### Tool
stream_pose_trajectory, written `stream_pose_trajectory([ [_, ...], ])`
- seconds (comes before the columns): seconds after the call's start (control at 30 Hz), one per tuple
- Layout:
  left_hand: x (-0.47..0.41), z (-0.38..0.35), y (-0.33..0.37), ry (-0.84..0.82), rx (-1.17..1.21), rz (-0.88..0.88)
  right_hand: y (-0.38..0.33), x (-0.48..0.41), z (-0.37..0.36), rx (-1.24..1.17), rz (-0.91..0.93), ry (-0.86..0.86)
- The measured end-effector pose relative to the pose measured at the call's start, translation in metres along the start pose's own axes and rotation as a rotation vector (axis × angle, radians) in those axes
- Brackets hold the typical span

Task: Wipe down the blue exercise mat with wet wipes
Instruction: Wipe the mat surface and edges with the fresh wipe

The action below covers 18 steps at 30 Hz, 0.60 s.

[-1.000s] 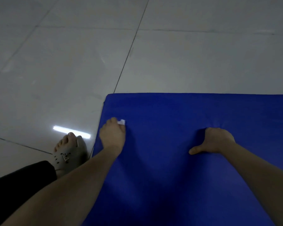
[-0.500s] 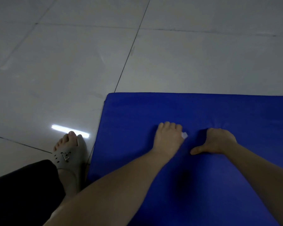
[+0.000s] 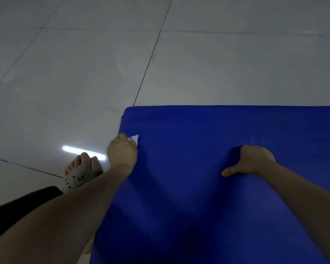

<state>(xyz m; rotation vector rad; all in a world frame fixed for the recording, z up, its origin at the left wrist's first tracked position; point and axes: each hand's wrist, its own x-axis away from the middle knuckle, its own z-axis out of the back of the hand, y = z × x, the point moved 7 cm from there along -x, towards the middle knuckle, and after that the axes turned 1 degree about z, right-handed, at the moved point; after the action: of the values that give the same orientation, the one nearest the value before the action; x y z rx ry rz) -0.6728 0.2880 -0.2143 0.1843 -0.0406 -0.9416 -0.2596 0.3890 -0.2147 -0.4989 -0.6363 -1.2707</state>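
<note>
The tiled floor (image 3: 84, 73) carries everything. The blue exercise mat (image 3: 208, 197) lies flat on it, reaching from just beyond your fingers back under both forearms and off to the right. Its far edge and left corner lie a little ahead of your left fingers.

Treat the mat as a soft, thick pad. It puckers and dents around your right hand (image 3: 253, 161), so it will likely give under pressure rather than slide, and its matte face may drag on a damp cloth. You need not lift it. Brace it from above, as that hand does, planted well to the right of the wiping fingers with the thumb stretched out sideways. You cannot tell whether its fingers lie curled or flat, because they are hidden past the knuckles.

Your left hand (image 3: 122, 153) sits at the mat's left edge, knuckles up and fingers bent down. Your sandalled foot (image 3: 80, 176) stands on the floor just left of it.

Under those bent fingers is the wet wipe (image 3: 134, 138), pinned to the mat, with only a small white corner showing just right of the fingertips. Expect it to be light, limp and slick, and prone to bunch up or slip free. Hold it under the pads of several fingers and press evenly rather than nipping one corner.
</note>
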Motion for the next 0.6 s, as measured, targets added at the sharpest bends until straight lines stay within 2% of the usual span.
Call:
stream_pose_trajectory([
  [0.2, 0.053, -0.018, 0.111, -0.094, -0.192, -0.325, 0.000, -0.001, 0.000, -0.005, -0.001, -0.002],
  [0.43, 0.133, -0.039, 0.233, -0.196, -0.094, -0.609, -0.001, 0.001, 0.003, 0.020, 0.003, 0.038],
  [0.5, 0.140, -0.038, 0.245, -0.208, -0.068, -0.728, -0.002, 0.002, 0.005, 0.021, -0.003, 0.051],
  [0.6, 0.125, -0.032, 0.225, -0.075, -0.080, -0.871, -0.003, 0.001, 0.003, 0.028, 0.001, 0.031],
])
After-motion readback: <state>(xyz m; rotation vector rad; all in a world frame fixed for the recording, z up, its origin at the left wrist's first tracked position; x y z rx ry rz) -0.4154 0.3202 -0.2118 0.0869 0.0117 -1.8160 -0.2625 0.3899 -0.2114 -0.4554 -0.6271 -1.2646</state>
